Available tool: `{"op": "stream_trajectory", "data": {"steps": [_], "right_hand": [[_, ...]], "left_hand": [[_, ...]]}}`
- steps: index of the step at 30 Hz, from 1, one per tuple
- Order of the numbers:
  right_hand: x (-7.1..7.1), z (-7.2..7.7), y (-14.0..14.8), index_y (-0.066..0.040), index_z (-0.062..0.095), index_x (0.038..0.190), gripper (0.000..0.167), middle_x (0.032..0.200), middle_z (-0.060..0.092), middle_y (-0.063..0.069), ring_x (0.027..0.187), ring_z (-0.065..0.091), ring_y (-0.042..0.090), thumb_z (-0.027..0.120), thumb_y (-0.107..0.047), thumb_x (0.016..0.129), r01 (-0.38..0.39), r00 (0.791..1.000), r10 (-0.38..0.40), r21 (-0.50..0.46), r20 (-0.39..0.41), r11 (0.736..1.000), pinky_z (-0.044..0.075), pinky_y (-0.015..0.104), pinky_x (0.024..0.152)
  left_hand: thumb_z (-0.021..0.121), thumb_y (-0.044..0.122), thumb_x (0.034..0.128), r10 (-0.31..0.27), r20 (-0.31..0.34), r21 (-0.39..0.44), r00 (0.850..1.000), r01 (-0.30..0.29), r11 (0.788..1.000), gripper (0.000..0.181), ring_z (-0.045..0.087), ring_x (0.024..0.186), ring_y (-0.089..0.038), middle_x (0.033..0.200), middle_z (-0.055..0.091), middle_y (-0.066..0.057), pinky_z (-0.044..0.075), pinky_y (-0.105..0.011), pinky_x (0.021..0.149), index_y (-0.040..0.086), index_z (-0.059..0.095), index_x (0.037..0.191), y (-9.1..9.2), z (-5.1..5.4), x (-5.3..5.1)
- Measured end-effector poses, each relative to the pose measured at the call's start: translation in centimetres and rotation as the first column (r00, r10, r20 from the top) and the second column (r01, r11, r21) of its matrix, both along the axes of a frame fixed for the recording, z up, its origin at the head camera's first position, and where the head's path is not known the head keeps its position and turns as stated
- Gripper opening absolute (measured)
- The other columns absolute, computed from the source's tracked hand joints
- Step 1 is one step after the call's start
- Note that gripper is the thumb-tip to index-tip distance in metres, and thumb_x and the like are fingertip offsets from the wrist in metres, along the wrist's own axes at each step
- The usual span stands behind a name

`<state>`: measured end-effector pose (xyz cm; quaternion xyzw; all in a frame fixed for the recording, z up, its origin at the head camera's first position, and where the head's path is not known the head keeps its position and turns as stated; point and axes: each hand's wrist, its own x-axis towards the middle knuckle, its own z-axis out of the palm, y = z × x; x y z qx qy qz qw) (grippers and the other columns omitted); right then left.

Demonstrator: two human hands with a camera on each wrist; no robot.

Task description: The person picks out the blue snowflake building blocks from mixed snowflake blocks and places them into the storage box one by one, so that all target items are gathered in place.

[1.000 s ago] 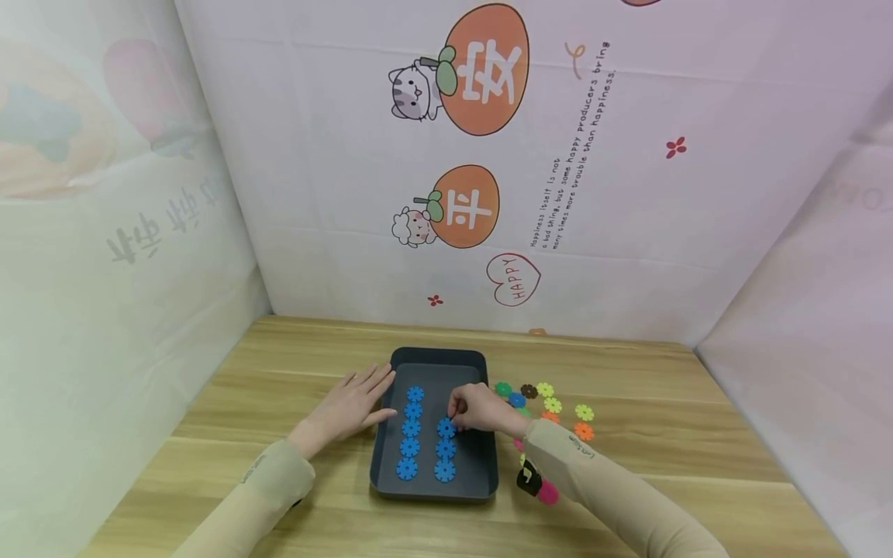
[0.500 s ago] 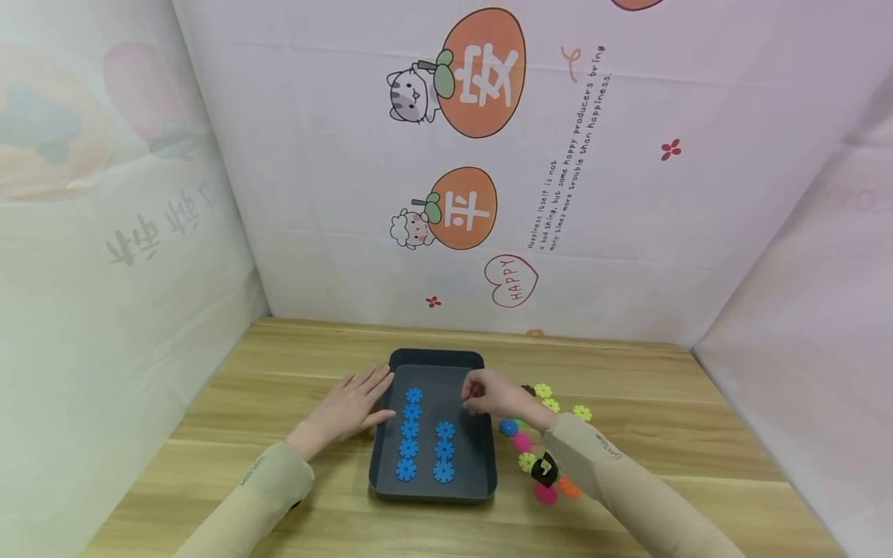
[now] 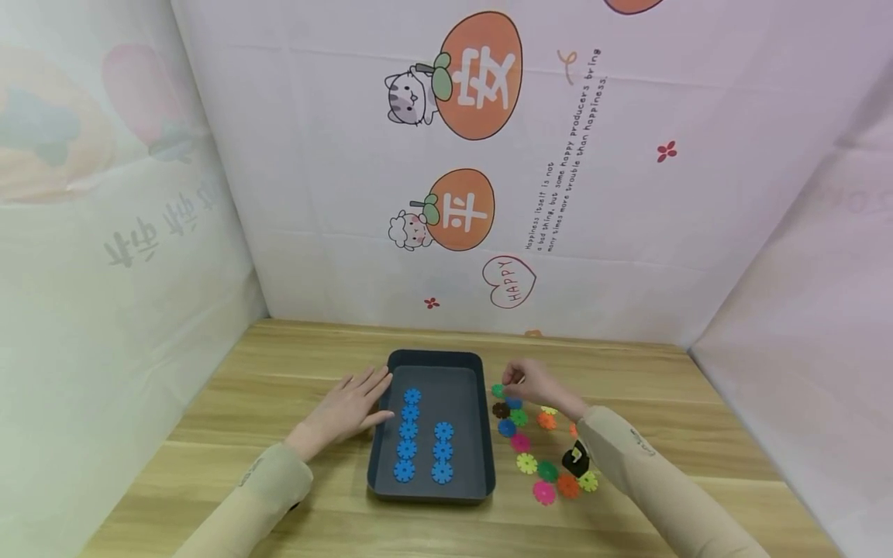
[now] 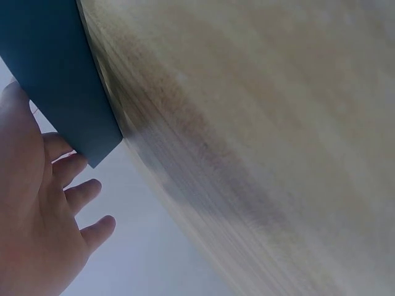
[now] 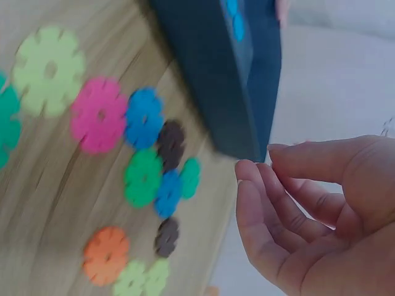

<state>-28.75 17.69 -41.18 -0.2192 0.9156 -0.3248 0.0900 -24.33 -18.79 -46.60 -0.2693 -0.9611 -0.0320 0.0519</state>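
Observation:
My left hand [image 3: 342,405] rests with straight fingers on the left rim of a dark grey tray [image 3: 463,411]. In the left wrist view its fingers [image 4: 74,165] touch the tray's outer wall [image 4: 58,68]. Inside the tray lie two columns of blue notched discs, a longer left column [image 3: 408,428] and a shorter right column [image 3: 443,450]. My right hand [image 3: 536,383] hovers right of the tray, above a green disc [image 3: 498,390] and a blue disc [image 5: 168,193]. Its fingers are loosely bent, thumb near the fingertips, and nothing shows between them.
Several loose notched discs lie on the wooden table [image 3: 314,527] right of the tray, among them a pink disc [image 3: 544,492], an orange disc [image 3: 568,486] and a brown disc [image 5: 171,145]. The right forearm hides some. A printed white cloth [image 3: 335,194] stands behind.
My right hand has left the right blue column, moved right out of the tray, and is now over the loose discs. The left hand keeps its place on the rim.

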Motion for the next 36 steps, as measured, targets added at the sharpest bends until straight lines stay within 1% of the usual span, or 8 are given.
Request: {"op": "stream_trajectory", "data": {"steps": [5, 10, 12, 15, 18, 25, 31, 36], "right_hand": [[-1.0, -1.1, 1.1, 0.001, 0.061, 0.088, 0.006, 0.081, 0.066, 0.011, 0.07, 0.058, 0.014, 0.067, 0.0, 0.087, 0.076, 0.997, -0.076, 0.059, 0.004, 0.995, 0.05, 0.026, 0.062], [-1.6, -2.4, 1.6, -0.001, 0.063, 0.088, 0.009, 0.086, 0.066, 0.01, 0.077, 0.059, 0.018, 0.07, -0.001, 0.083, 0.151, 0.988, -0.153, 0.155, 0.0, 0.976, 0.052, 0.03, 0.067], [-1.6, -2.6, 1.6, -0.002, 0.065, 0.089, 0.009, 0.087, 0.067, 0.009, 0.078, 0.059, 0.019, 0.071, -0.001, 0.082, 0.163, 0.986, -0.166, 0.18, 0.005, 0.97, 0.053, 0.032, 0.068], [-1.6, -2.9, 1.5, -0.002, 0.068, 0.088, 0.008, 0.086, 0.069, 0.008, 0.077, 0.059, 0.018, 0.072, -0.002, 0.081, 0.165, 0.985, -0.171, 0.204, 0.011, 0.965, 0.053, 0.032, 0.069], [-1.7, -3.1, 1.4, -0.001, 0.071, 0.087, 0.008, 0.084, 0.07, 0.008, 0.074, 0.059, 0.017, 0.075, -0.004, 0.081, 0.148, 0.988, -0.152, 0.203, 0.004, 0.968, 0.053, 0.031, 0.067], [-2.1, -3.2, 1.4, 0.0, 0.071, 0.088, 0.014, 0.083, 0.07, 0.008, 0.073, 0.059, 0.016, 0.079, -0.007, 0.08, 0.139, 0.99, -0.143, 0.203, 0.001, 0.969, 0.051, 0.028, 0.065], [-2.0, -3.3, 1.5, 0.0, 0.071, 0.086, 0.015, 0.081, 0.069, 0.007, 0.071, 0.057, 0.016, 0.081, -0.009, 0.079, 0.149, 0.988, -0.156, 0.187, 0.023, 0.971, 0.05, 0.027, 0.064], [-1.9, -3.3, 1.6, -0.001, 0.07, 0.086, 0.016, 0.081, 0.069, 0.006, 0.07, 0.057, 0.015, 0.081, -0.009, 0.079, 0.157, 0.986, -0.165, 0.19, 0.029, 0.969, 0.049, 0.026, 0.063]], "left_hand": [[0.048, 0.052, 0.1002, 0.002, 0.004, 0.001, 1.0, -0.002, 1.0, 0.072, 0.036, 0.147, -0.037, 0.161, 0.034, -0.014, 0.034, -0.059, 0.116, 0.006, 0.036, 0.154, 0.0, 0.0, 0.0], [0.047, 0.053, 0.1004, 0.001, 0.006, 0.009, 1.0, -0.001, 1.0, 0.072, 0.035, 0.148, -0.036, 0.162, 0.033, -0.013, 0.033, -0.059, 0.117, 0.007, 0.035, 0.154, -0.1, -0.2, -0.1], [0.046, 0.053, 0.1005, -0.003, 0.004, 0.009, 1.0, 0.003, 1.0, 0.072, 0.035, 0.148, -0.036, 0.162, 0.033, -0.013, 0.033, -0.059, 0.117, 0.007, 0.035, 0.154, -0.1, -0.3, -0.2], [0.047, 0.053, 0.1005, -0.005, 0.008, 0.01, 1.0, 0.005, 1.0, 0.072, 0.035, 0.148, -0.036, 0.162, 0.033, -0.013, 0.033, -0.059, 0.117, 0.007, 0.035, 0.154, -0.1, -0.3, -0.2], [0.047, 0.053, 0.1006, -0.003, 0.013, 0.016, 1.0, 0.003, 1.0, 0.072, 0.035, 0.148, -0.037, 0.162, 0.033, -0.014, 0.033, -0.059, 0.117, 0.007, 0.035, 0.154, -0.1, -0.2, -0.2], [0.047, 0.053, 0.1007, 0.003, 0.026, 0.017, 1.0, -0.004, 1.0, 0.072, 0.034, 0.149, -0.036, 0.163, 0.031, -0.012, 0.032, -0.059, 0.117, 0.007, 0.034, 0.155, 0.0, -0.1, -0.2], [0.048, 0.053, 0.1, 0.005, 0.024, -0.003, 1.0, -0.005, 1.0, 0.073, 0.035, 0.148, -0.036, 0.162, 0.032, -0.013, 0.033, -0.059, 0.117, 0.007, 0.034, 0.155, 0.0, 0.0, -0.2], [0.046, 0.055, 0.1001, 0.012, 0.029, -0.009, 0.999, -0.012, 1.0, 0.074, 0.033, 0.149, -0.035, 0.163, 0.031, -0.012, 0.032, -0.058, 0.118, 0.009, 0.033, 0.156, 0.0, -0.1, -0.2]]}}
